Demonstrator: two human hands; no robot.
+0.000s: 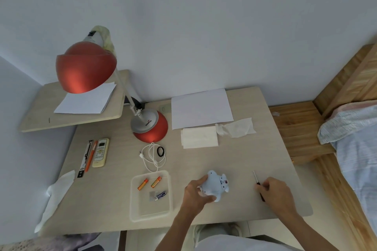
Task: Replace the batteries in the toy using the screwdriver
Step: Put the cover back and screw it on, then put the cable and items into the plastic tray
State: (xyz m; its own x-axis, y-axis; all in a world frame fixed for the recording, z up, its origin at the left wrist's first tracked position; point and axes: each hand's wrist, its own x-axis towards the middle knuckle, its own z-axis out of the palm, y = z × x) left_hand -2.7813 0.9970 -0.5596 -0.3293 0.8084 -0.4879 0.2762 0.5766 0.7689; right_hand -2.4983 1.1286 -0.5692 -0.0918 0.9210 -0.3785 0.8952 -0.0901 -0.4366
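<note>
I see my left hand (195,193) gripping the pale blue plastic toy (216,186), my right hand (274,191) closed on the slim black-handled screwdriver (257,180), and left of them the clear plastic tray (134,206) holding two orange batteries (150,183) and one blue battery (161,195).

One brand is legible: "COOPER", printed in dark letters on the silver top of the lamp base (150,126). Print on the batteries (150,183) and remote control (100,153) nearby is too small to be read.
</note>
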